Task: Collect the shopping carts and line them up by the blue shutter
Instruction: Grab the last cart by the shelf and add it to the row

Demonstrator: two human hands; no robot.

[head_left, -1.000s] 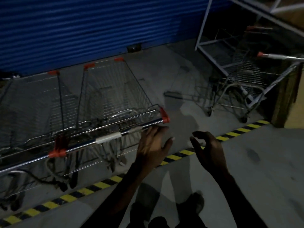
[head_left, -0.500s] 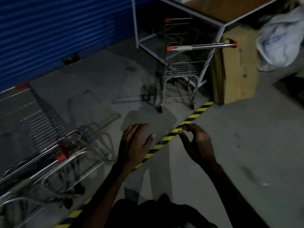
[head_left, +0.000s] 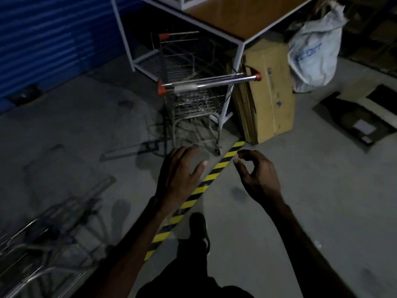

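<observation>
A lone wire shopping cart [head_left: 193,97] with a chrome handle and red end caps stands ahead, half under a white-framed table. The blue shutter [head_left: 53,39] fills the upper left. Blurred frames of the lined-up carts [head_left: 36,237] show at the bottom left. My left hand [head_left: 180,175] is stretched forward, fingers apart, holding nothing, well short of the cart's handle. My right hand [head_left: 257,175] floats beside it with loosely curled fingers, holding nothing.
A white-framed table [head_left: 240,20] with a brown top stands over the cart. A tall cardboard box [head_left: 268,97] and a white sack [head_left: 313,52] stand to its right. Flattened cardboard [head_left: 356,117] lies at far right. A yellow-black floor stripe [head_left: 199,190] runs diagonally under my hands.
My left hand let go of the lined-up cart's handle. My view swung right, so the lone cart is now centred and closer. Both hands stay held out in front.
</observation>
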